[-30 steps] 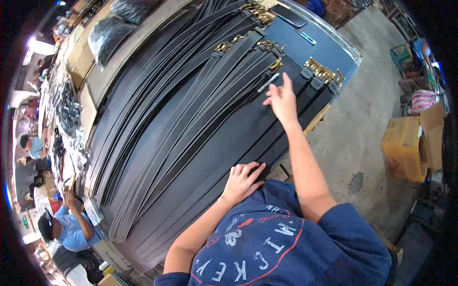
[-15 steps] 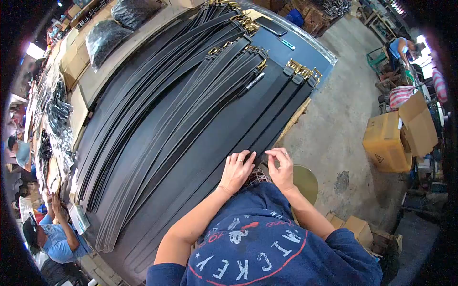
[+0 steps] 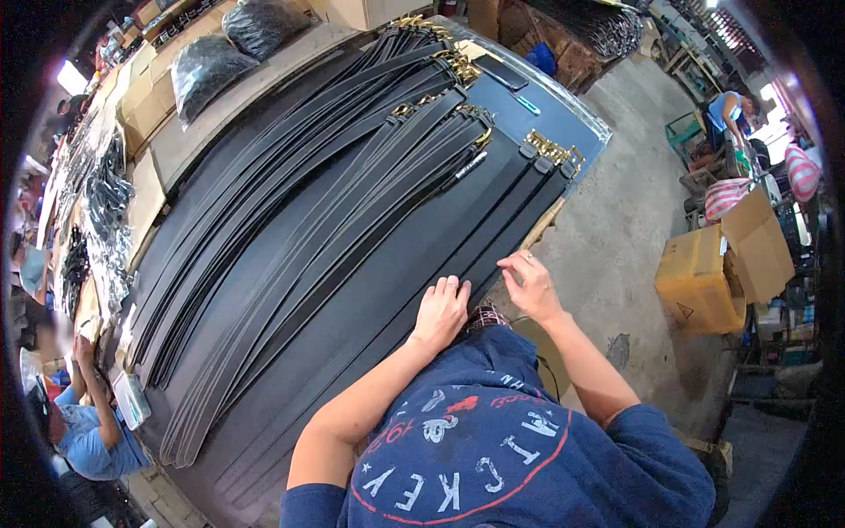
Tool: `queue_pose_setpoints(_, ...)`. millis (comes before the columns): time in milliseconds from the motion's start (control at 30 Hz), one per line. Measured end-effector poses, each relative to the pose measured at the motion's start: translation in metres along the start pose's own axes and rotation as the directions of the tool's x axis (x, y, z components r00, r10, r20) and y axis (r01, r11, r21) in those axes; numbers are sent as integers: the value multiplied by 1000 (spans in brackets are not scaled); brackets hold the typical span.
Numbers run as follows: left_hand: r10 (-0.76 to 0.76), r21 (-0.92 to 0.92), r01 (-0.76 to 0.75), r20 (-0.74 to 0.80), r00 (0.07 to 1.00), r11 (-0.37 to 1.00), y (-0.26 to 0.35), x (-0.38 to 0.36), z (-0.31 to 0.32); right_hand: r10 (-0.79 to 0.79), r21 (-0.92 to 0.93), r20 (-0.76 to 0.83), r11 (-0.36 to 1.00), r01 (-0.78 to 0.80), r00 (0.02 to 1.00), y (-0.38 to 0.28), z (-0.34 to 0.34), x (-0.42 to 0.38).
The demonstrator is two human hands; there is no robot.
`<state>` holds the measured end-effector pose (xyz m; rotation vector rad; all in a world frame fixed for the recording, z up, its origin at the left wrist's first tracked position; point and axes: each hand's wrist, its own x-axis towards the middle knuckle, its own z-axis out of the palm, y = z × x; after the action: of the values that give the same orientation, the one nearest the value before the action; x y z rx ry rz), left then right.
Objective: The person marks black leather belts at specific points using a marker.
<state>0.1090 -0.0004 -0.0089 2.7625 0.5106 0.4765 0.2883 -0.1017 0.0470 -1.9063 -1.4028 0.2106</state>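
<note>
Three black belts (image 3: 510, 220) with gold buckles (image 3: 553, 151) lie side by side along the table's near edge. On the nearest of them rests my left hand (image 3: 443, 310), its fingers bent and closed at the strap. My right hand (image 3: 532, 287) is raised just off the edge, to the right of my left hand. Its thumb and forefinger are pinched together; anything between them is too small to make out. Farther over the table, a thick bundle of black belts (image 3: 352, 220) fans out, with a second bundle (image 3: 255, 185) behind it.
A phone (image 3: 500, 72) and a small light-blue tool (image 3: 527, 105) lie at the table's right end. A white-marked pen-like item (image 3: 471, 165) lies by the belts. An open carton (image 3: 701, 282) stands on the floor. One person (image 3: 101, 431) works at far left, another (image 3: 727, 113) at far right.
My right hand has moved up and slightly right, away from my left hand. My left hand stays by the strap. The view has shifted slightly.
</note>
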Motion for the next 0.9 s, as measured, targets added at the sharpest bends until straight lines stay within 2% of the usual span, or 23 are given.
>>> queue_pose_setpoints(100,43,-35,-44,-21,999,998,-4,-2,0,-73,-71,74,994,78,995,10,-12,29)
queue_pose_setpoints(267,95,-187,-118,-125,988,975,-17,-6,-4,-324,-177,213,915,362,922,71,-43,83)
queue_pose_setpoints(400,1,-272,0,1,1000,962,-16,-4,-12,-455,-210,274,831,515,847,134,-93,132)
queue_pose_setpoints(467,-52,-241,61,43,998,969,-11,1,-19,-495,-205,287,804,558,820,158,-117,157)
queue_pose_setpoints(600,-226,-84,221,-54,973,972,17,0,-10,-519,-67,398,806,588,757,201,-139,187)
queue_pose_setpoints(667,-312,-19,313,27,950,950,31,5,-12,-558,23,440,790,612,704,223,-141,191)
queue_pose_setpoints(733,-387,49,385,50,921,922,43,16,-18,-556,84,444,806,585,702,228,-142,195)
queue_pose_setpoints(800,-471,70,470,7,882,880,56,30,-19,-552,145,454,820,553,699,233,-144,199)
queue_pose_setpoints(900,-593,85,597,-66,802,798,71,69,-22,-538,214,364,843,494,760,233,-142,217)
